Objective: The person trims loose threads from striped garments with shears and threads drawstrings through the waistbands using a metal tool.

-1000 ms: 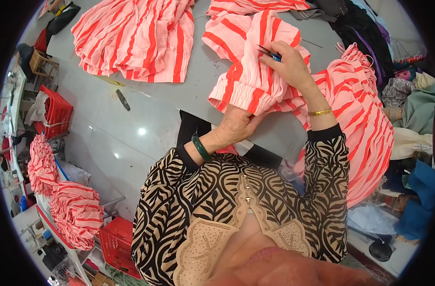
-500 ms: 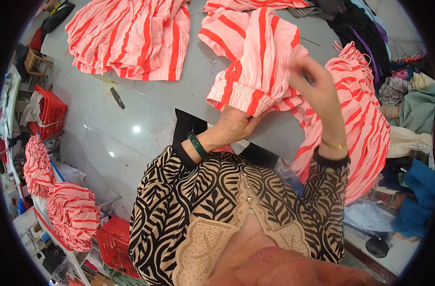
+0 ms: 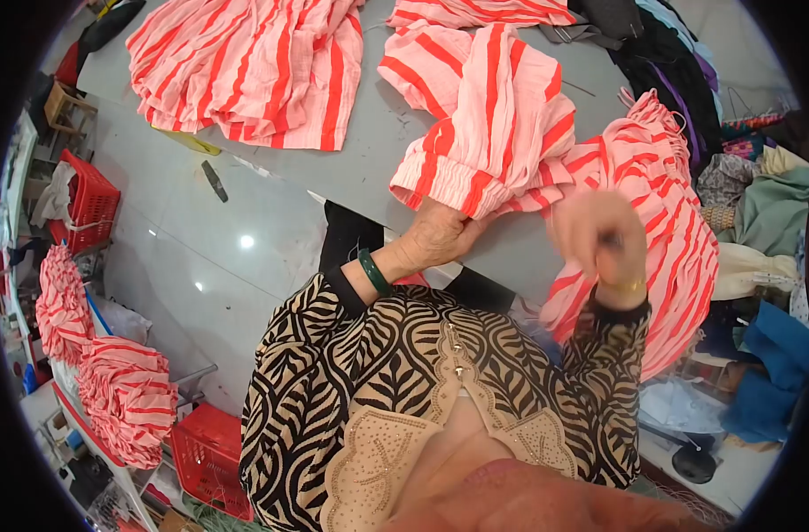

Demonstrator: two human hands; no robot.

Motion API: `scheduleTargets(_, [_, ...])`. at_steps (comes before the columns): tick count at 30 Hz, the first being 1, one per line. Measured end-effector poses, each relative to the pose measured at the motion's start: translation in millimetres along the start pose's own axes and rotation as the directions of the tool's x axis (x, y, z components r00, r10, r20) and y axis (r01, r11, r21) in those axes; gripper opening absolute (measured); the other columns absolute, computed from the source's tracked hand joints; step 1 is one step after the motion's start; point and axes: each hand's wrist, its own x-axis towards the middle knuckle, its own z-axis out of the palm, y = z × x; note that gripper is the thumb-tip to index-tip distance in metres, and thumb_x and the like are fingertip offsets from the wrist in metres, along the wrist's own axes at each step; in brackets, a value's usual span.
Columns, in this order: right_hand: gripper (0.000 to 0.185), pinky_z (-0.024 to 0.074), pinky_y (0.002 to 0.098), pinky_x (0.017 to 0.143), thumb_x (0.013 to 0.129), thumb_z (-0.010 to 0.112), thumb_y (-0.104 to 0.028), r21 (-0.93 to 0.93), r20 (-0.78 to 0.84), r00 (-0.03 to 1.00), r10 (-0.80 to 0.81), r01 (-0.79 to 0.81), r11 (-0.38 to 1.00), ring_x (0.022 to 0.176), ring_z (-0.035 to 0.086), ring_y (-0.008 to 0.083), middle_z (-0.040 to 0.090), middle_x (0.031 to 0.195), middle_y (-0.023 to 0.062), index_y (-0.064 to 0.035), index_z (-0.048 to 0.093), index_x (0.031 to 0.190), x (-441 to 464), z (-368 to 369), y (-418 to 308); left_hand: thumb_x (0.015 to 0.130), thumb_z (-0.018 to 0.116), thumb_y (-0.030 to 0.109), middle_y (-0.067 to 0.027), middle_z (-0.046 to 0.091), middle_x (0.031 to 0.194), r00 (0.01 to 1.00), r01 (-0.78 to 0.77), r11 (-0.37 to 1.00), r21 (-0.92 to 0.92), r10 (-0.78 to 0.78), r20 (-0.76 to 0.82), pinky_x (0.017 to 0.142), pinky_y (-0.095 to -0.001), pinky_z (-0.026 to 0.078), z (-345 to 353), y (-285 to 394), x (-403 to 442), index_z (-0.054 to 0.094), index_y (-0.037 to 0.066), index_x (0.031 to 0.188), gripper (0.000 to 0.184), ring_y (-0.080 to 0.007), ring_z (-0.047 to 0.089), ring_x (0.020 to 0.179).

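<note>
My left hand (image 3: 441, 234), with a dark green bangle at its wrist, grips the gathered elastic edge of a pink garment with red stripes (image 3: 488, 124). Its fingers are partly hidden under the cloth. To the right, my right hand (image 3: 602, 238) is curled closed and smeared by motion, apart from that garment. A small dark thing shows in its grip, too blurred to name. Beneath this hand spreads a second pink and red striped garment (image 3: 679, 235), gathered with cords at its top.
More striped cloth (image 3: 245, 71) lies at the grey table's (image 3: 386, 115) far left, and another piece (image 3: 475, 11) at the back. Mixed fabrics (image 3: 777, 208) are heaped at right. Left are striped bundles (image 3: 125, 399) and red baskets (image 3: 211, 457), (image 3: 94, 199) on the floor side.
My right hand has moved down and toward me, away from the garment's right side. My left hand keeps its hold on the elastic edge, nearly still.
</note>
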Motion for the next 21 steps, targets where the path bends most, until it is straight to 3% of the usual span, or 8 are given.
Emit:
scheduleTargets(2, [0.039,0.0365,0.0227,0.057,0.071,0.080,-0.025,-0.099,-0.075,0.996,0.055,-0.062,0.993,0.066,0.046,0.0069,0.052,0.076,-0.0026,-0.0052,0.061,0.098,0,21,-4,0.087,0.065,0.011,-0.0126,0.065,0.106,0.997,0.024,0.996,-0.082,-0.030,-0.066,0.086,-0.0376,0.047,2,-1,2,0.063,0.005,0.116,0.030,-0.0270,0.062,0.099])
scheduleTargets(4, [0.049,0.0392,0.0242,0.059,0.065,0.084,-0.024,-0.370,-0.499,0.833,0.240,-0.455,0.810,0.068,0.048,0.0087,0.051,0.079,-0.0021,-0.0071,0.061,0.105,-6,27,4,0.084,0.066,0.009,-0.0111,0.067,0.091,0.980,0.052,0.970,-0.237,-0.095,-0.174,0.077,-0.0365,0.049,-1,8,15,0.065,0.004,0.112,0.029,-0.0249,0.064,0.086])
scheduleTargets(5, [0.066,0.0432,0.0264,0.062,0.060,0.088,-0.022,-0.619,-0.580,0.814,-0.035,-0.412,0.668,0.074,0.049,0.0101,0.050,0.085,-0.0004,-0.0099,0.058,0.117,-1,25,27,0.086,0.065,0.013,-0.0075,0.067,0.084,0.953,0.229,0.859,-0.458,-0.295,-0.075,0.069,-0.0304,0.049,-10,17,22,0.065,0.002,0.110,0.027,-0.0148,0.063,0.077])
scheduleTargets(7, [0.077,0.0474,0.0269,0.068,0.058,0.088,-0.018,-0.632,-0.674,0.712,-0.196,-0.419,0.652,0.079,0.053,0.0131,0.052,0.095,0.0026,-0.0105,0.052,0.126,5,17,52,0.086,0.065,0.017,-0.0085,0.067,0.083,0.903,0.423,0.833,-0.358,-0.423,0.082,0.065,-0.0266,0.049,-46,47,53,0.066,-0.003,0.105,0.027,-0.0093,0.061,0.073])
scheduleTargets(13, [0.044,0.0508,0.0345,0.068,0.073,0.073,-0.012,-0.937,-0.334,0.636,-0.695,-0.307,0.169,0.082,0.062,0.0255,0.056,0.095,0.0104,-0.0103,0.054,0.113,61,-39,35,0.086,0.066,0.017,-0.0016,0.065,0.089,0.967,0.148,0.679,-0.719,-0.252,-0.038,0.072,-0.0239,0.048,-69,52,126,0.065,-0.001,0.101,0.023,-0.0079,0.059,0.081])
scheduleTargets(16, [0.019,0.0482,0.0390,0.058,0.075,0.063,-0.002,-0.946,-0.233,0.614,-0.754,-0.324,0.028,0.073,0.060,0.0337,0.057,0.085,0.0132,-0.0072,0.057,0.093,66,-46,0,0.093,0.059,0.012,-0.0039,0.067,0.099,0.985,0.081,0.901,-0.426,-0.137,-0.103,0.082,-0.0285,0.050,-74,56,126,0.064,0.000,0.095,0.013,-0.0120,0.063,0.093])
scheduleTargets(18, [0.020,0.0483,0.0413,0.060,0.075,0.060,0.000,-0.934,-0.130,0.624,-0.770,-0.338,-0.117,0.075,0.060,0.0353,0.057,0.088,0.0140,-0.0066,0.057,0.094,53,-73,-12,0.090,0.061,0.021,-0.0103,0.067,0.096,0.994,-0.036,0.981,0.192,0.016,0.105,0.086,-0.0354,0.048,-74,49,115,0.064,0.001,0.097,0.022,-0.0210,0.063,0.093])
scheduleTargets(21, [0.032,0.0507,0.0372,0.072,0.083,0.063,-0.022,-0.555,-0.512,0.749,-0.421,-0.663,-0.503,0.088,0.062,0.0299,0.060,0.099,0.0126,-0.0114,0.057,0.112,8,-142,-26,0.083,0.065,0.028,-0.0151,0.066,0.093,0.816,-0.574,0.580,0.579,0.347,0.462,0.082,-0.0409,0.049,-68,30,93,0.064,0.003,0.089,0.026,-0.0253,0.061,0.093])
